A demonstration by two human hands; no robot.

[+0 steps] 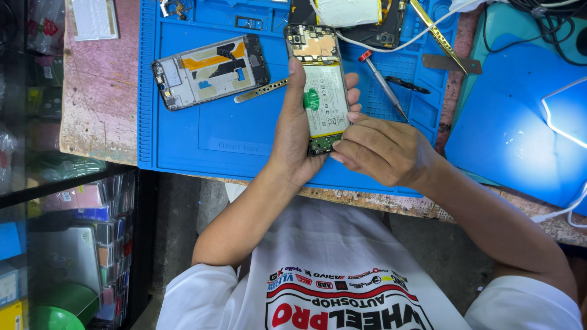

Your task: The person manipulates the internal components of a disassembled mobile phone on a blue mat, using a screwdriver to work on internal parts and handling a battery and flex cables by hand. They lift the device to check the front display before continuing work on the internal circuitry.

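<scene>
1. We hold an opened phone (318, 85) upright over the middle of a blue work mat (214, 131). Its back cover is off.
2. Inside the opened phone we see a pale, flat battery with a small green tab at its left edge. A tan circuit board with a camera block sits at the far end, and a small green board at the near end.
3. The mat looks rubbery and smooth, with moulded ridges and small trays along its far edge. It lies on a worn, pinkish table (98, 110) with chipped paint.
4. Our left hand (293, 137) cradles the phone from the left. Its grip is wrapped around the body, thumb along the left edge and fingertips showing past the right edge.
5. Our right hand (382, 150) comes in from the right with fingers curled. Its grip is pressed together at the phone's near end; we cannot tell whether it pinches anything.
6. Left of the phone, a second opened phone (208, 70) lies flat on the mat. A thin metal strip (260, 90) lies just beside it.
7. To the right, a slim screwdriver (382, 82) with a red collar lies on the mat.
</scene>
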